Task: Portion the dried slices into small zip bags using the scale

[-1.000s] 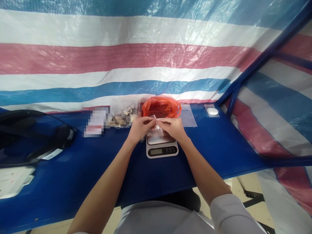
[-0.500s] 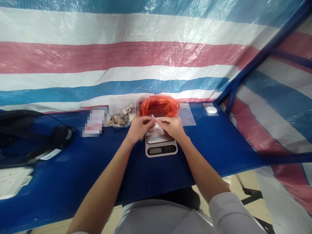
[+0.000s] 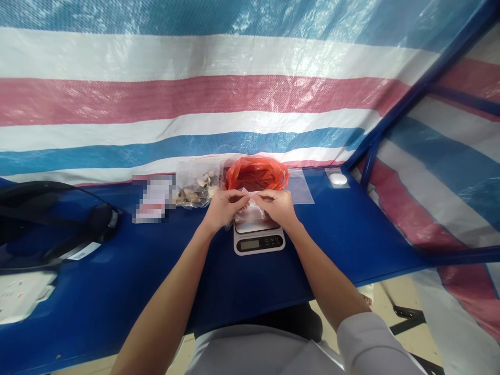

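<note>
Left hand: the left hand (image 3: 222,211) has thumb and forefinger brought together, pinching the upper edge of a small clear bag (image 3: 253,211).
Right hand: the right hand (image 3: 278,207) meets it in a matching pinch, the fingertips of both nearly touching.
Small clear bag: hangs between the hands, above the plate of the scale (image 3: 260,245); whether it touches the plate cannot be told, nor can its contents.
Risk at the pinch: thin film could slip or tear if the two grips pull unevenly.
Risk at the scale: a resting wrist or sagging bag could disturb a reading; the display shows no legible figure.
Beyond the hands: a red plastic bag (image 3: 257,172), mouth gaping, stands just behind; a bag of dried pieces (image 3: 196,191) lies to the left, a flat clear bag (image 3: 303,188) to the right.
Support: a blue table (image 3: 332,245).
</note>
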The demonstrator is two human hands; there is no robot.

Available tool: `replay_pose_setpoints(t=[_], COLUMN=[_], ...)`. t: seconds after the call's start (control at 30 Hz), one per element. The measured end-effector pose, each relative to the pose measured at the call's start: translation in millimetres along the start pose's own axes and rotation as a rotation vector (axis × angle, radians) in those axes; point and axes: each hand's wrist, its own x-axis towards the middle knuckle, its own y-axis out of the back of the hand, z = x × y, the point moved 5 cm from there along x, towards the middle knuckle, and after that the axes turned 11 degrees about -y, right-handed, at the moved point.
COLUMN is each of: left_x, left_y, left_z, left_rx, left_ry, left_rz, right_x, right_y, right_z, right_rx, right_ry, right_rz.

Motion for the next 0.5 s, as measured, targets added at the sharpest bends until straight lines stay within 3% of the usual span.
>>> replay_pose_setpoints(t=[0.2, 0.5], left_x=[-0.2, 9.2], left_y=[2.2, 5.8], left_z=[1.5, 6.1], left_rx=[-0.019, -0.003], left_ry=[0.020, 0.069], left_rz=[-0.009, -0.068], right_x=[0.9, 4.2], right_y=[-1.7, -0.7], right_z=[0.7, -3.6], right_rx=[0.063, 0.140], right_ry=[-0.070, -0.175], right_rz=[-0.022, -0.251])
